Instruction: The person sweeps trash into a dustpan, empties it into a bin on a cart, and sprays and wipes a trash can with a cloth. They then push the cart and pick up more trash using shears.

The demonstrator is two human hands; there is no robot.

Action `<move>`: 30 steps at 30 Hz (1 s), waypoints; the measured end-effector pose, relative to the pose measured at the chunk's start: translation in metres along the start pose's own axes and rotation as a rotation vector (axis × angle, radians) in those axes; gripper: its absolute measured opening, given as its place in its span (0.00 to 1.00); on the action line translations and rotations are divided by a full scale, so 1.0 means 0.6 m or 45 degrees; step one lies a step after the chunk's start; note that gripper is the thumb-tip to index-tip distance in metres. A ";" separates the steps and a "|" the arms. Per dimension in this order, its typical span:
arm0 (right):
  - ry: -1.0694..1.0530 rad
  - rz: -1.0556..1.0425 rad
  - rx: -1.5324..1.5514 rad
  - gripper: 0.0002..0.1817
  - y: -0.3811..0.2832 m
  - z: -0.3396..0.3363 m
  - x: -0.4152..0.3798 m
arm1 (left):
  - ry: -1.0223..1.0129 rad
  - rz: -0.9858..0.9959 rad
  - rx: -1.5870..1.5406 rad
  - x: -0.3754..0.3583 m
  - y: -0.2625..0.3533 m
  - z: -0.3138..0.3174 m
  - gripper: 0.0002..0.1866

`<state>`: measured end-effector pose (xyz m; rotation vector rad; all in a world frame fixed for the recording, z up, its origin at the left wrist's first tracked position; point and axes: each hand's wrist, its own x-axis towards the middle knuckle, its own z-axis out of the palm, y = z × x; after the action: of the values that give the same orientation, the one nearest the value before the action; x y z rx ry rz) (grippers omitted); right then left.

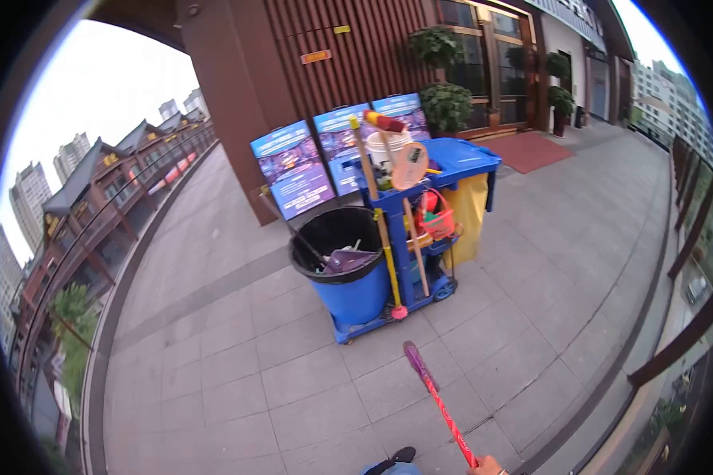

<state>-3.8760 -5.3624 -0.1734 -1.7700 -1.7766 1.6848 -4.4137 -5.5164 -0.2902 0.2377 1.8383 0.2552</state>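
Observation:
At the lower edge, my right hand (489, 465) is closed round the upper end of a long red-and-white striped handle. The handle belongs to what looks like a broom (449, 419), whose narrow purple head (421, 366) points forward, low over the paving. My left hand is out of view. Ahead of the broom stands a blue cleaning cart (463, 158). It carries a blue bin (348, 301) with a black liner, a yellow bag (469, 214), a white bucket (388, 146) and a red basket (437, 225). Several long-handled tools lean against its side.
Three blue poster boards (293, 170) stand behind the cart, near a slatted brown wall (356, 55). Potted plants (447, 107) and a red mat (527, 152) are by the glass doors. Railings (693, 190) run along the right side; a curb edges the walkway on the left.

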 end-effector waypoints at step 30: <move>0.087 -0.852 0.076 0.20 -0.547 -0.001 0.188 | 0.366 -0.102 -0.941 0.010 -0.109 0.054 0.14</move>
<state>-4.1137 -5.1776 -0.0013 -1.0102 -1.9540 1.3516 -4.3860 -5.5757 -0.3236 -0.4047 1.8965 0.9209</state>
